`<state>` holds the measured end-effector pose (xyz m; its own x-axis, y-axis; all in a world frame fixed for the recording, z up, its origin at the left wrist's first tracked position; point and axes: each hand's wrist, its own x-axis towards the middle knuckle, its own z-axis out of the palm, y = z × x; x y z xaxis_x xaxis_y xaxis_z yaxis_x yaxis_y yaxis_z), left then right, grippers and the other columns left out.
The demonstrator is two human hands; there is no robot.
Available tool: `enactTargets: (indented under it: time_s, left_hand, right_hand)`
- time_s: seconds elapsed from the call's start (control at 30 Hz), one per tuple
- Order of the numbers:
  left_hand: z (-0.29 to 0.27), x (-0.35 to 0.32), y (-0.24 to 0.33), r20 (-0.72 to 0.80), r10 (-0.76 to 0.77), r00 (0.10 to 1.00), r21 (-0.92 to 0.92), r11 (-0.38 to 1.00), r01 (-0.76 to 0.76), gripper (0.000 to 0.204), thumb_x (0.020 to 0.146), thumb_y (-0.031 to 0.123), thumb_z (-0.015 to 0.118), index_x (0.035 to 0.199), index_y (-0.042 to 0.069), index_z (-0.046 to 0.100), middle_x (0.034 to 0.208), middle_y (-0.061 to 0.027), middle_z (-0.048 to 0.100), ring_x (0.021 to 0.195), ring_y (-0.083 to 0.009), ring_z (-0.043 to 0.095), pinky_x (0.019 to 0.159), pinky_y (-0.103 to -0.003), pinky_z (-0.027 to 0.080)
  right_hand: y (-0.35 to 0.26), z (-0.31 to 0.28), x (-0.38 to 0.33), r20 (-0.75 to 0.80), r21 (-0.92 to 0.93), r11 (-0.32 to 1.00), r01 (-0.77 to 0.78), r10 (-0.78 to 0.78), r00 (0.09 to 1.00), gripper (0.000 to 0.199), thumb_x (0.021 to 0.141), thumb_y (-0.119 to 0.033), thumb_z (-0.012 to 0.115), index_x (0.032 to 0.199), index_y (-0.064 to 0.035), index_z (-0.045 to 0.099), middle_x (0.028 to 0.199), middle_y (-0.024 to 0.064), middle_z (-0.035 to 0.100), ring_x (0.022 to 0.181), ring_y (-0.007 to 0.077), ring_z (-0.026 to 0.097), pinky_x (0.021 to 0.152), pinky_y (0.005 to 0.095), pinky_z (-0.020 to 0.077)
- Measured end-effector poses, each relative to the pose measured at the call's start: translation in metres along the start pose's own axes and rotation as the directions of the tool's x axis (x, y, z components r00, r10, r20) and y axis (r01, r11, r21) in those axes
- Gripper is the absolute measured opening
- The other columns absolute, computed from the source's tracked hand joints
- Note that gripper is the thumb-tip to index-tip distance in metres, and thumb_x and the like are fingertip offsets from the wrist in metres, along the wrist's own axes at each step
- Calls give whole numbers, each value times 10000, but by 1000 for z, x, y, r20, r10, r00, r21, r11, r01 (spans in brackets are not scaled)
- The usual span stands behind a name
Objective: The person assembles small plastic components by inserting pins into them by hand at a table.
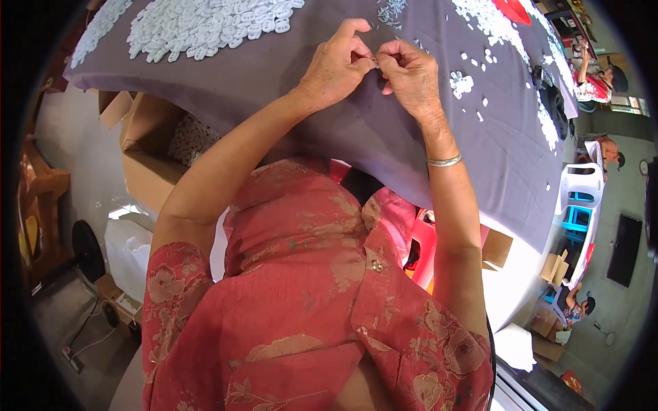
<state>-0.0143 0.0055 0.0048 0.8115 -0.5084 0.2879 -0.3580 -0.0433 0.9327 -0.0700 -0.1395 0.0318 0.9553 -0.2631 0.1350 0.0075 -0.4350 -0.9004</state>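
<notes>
Above the cloth-covered table, the fingertips of my two hands meet in a pinch. My left hand [337, 67] is closed, thumb against fingers, around something too small to make out. Right beside it, my right hand [413, 77] is pinched the same way, and a silver bangle [445, 162] circles that wrist. Just beyond my fingers lie small grey-blue pin-like pieces [391, 12]. A large pile of pale oval plastic pieces [212, 29] spreads to the left of my left hand. To the right of my right hand sits a small cluster of white pieces [461, 84].
More white pieces [490, 24] lie at the far right, near a red object [513, 9]. An open cardboard box [152, 175] holding small pale parts stands below the table's left edge [103, 88]. Other people are at the right, beyond a white plastic chair [582, 185].
</notes>
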Motion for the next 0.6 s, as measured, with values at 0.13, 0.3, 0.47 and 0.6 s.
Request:
enactTargets:
  time_s: [0.13,0.3,0.47,0.6]
  left_hand:
    - [0,0,1,7,14,1000,4,1000,-14,463,848,41,629,1251,35,403,832,-50,639,749,-115,583,696,-260,468]
    - [-1,1,-1,27,24,999,6,1000,-24,457,852,47,631,1254,47,414,840,-51,643,756,-117,590,700,-260,472]
    - [-1,1,-2,38,25,999,-11,1000,-25,447,852,53,635,1249,56,430,846,-50,646,759,-113,595,693,-255,472]
    - [0,1,-3,35,35,999,-1,999,-35,447,856,51,623,1259,48,430,845,-44,650,761,-105,594,698,-249,470]
  right_hand:
    - [1,-2,1,17,-10,1000,-10,10,1000,107,830,-102,614,847,-8,662,664,16,627,539,54,567,441,218,512]
    - [0,-3,2,47,-11,1000,-3,3,999,96,847,-100,610,848,-12,647,655,2,595,544,46,546,440,211,488]
    - [0,-3,2,43,-32,999,-19,20,999,100,867,-106,599,863,-15,640,655,-7,570,559,41,527,436,205,464]
    - [-5,-6,3,58,54,996,-78,74,996,170,874,-144,542,856,-2,633,676,12,563,566,58,526,451,217,475]
